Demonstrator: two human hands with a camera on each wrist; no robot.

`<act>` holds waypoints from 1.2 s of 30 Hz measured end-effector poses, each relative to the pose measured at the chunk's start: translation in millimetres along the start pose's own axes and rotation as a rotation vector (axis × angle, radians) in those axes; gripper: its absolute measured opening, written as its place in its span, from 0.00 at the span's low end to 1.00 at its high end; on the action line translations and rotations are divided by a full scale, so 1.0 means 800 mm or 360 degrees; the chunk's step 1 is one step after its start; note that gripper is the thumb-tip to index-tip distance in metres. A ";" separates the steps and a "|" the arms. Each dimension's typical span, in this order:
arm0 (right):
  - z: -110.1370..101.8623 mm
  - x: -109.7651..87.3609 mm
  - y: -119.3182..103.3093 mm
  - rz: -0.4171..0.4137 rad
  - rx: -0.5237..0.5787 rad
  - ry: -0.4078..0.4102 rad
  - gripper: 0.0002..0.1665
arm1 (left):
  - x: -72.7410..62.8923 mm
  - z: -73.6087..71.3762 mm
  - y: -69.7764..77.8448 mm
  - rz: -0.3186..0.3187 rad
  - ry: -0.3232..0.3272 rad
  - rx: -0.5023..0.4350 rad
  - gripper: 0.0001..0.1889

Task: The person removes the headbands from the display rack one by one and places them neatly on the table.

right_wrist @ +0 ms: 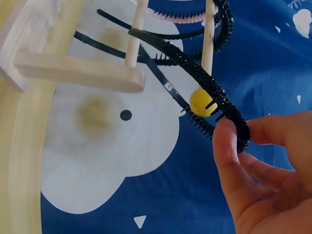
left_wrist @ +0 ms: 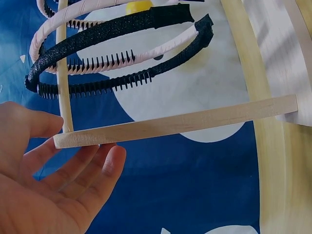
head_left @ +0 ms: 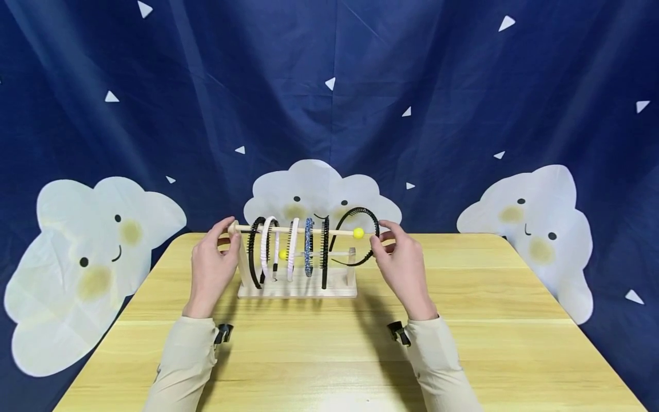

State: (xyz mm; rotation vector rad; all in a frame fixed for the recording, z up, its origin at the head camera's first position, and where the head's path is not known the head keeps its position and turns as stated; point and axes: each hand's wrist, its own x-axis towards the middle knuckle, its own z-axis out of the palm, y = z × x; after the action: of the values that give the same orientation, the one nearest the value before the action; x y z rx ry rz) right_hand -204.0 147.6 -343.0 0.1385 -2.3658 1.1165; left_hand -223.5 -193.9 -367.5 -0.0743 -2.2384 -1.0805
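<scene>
A small wooden headband stand [head_left: 296, 293] sits on the table, with an upper rod ending in a yellow ball [head_left: 358, 233]. My left hand [head_left: 211, 269] grips the top of its left post [left_wrist: 175, 126], thumb and fingers on either side of the wood. My right hand [head_left: 404, 266] pinches a sparkly black toothed headband [right_wrist: 207, 83] between thumb and fingers, just beyond the yellow ball. In the right wrist view this band overlaps the ball. Along the upper rod hang a black headband [head_left: 251, 252], pale pink ones, a glittery blue headband [head_left: 308, 246] and another black one.
A lower rod on the right post [head_left: 352, 269] carries a second yellow ball [head_left: 283, 254] at its left end. The wooden table [head_left: 309, 355] extends in front and to both sides. Behind it hangs a dark blue curtain [head_left: 437, 114] with clouds.
</scene>
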 end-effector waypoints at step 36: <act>-0.014 0.023 0.115 0.0546 0.0599 0.0151 0.22 | 0.000 0.000 -0.001 0.0024 0.0003 -0.0009 0.19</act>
State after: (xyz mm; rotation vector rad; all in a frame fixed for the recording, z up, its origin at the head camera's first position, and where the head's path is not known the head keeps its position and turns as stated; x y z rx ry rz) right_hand -243.4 218.3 -391.5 -0.1940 -2.1212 1.6855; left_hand -223.9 -194.3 -368.5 -0.0921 -2.2299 -1.0787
